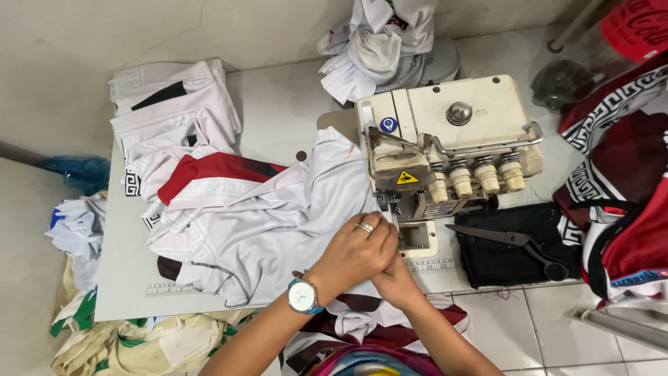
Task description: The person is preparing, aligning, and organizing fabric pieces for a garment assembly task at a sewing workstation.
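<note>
At the far left, fabric scraps [76, 230] in white, blue and green hang off the edge of the desk [122, 271], with a cream-coloured heap [139, 345] below them. Further along, a stack of folded white garments [174, 104] lies near the desk's back edge. Beside it a white shirt with a red panel [243, 209] spreads across the desk toward the sewing machine. The left hand [358, 251], with a ring on one finger and a white-faced watch [304, 297] on the wrist, rests on the shirt's edge just in front of the machine's needle area, fingers curled down onto the cloth. The right hand [395, 282] lies under and partly behind the left one, so I cannot tell whether it is closed on the fabric. The cream sewing machine [445, 139] stands just behind both hands, four thread knobs along its front. Right of it, black scissors [515, 240] lie on a dark cloth [515, 261]. At the far right, a pile of red and white patterned garments [619, 181] sits beside the desk.
</note>
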